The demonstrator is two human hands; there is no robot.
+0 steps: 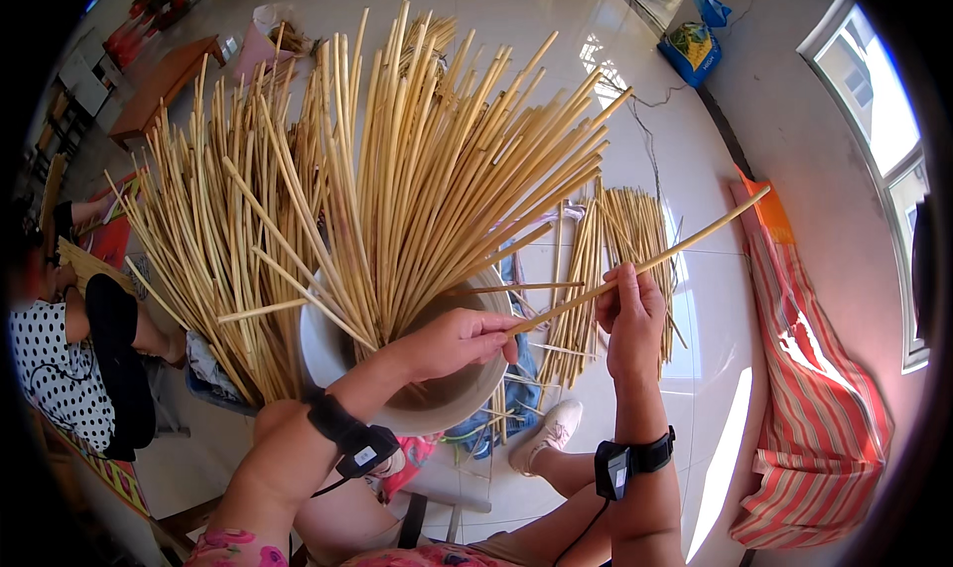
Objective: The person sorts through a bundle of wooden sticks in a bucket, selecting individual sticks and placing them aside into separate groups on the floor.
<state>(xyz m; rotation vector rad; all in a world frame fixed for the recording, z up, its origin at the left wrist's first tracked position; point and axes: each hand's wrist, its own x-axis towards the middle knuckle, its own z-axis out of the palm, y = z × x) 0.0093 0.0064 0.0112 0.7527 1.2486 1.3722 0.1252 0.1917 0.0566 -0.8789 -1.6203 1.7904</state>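
Observation:
Between my two hands runs one thin straw-coloured stalk (pixel 692 238), slanting up to the right. Its lower end sits in the fingers of my left hand (pixel 465 341), which reaches across the rim of a white bucket (pixel 491 399). Farther along, my right hand (pixel 633 302) pinches the same stalk between thumb and fingers. A thick spray of similar stalks (pixel 417 194) stands fanned out in the bucket. To its left, another large bunch of stalks (pixel 223 217) leans out of a dark blue container (pixel 216 392).
Bundles of stalks (pixel 577 299) lie on the tiled floor beyond my right hand. A red striped cloth sack (pixel 811 418) rests along the right wall. At left sits another person (pixel 67 373) in polka-dotted clothing. Behind the bunches is a brown wooden bench (pixel 167 83).

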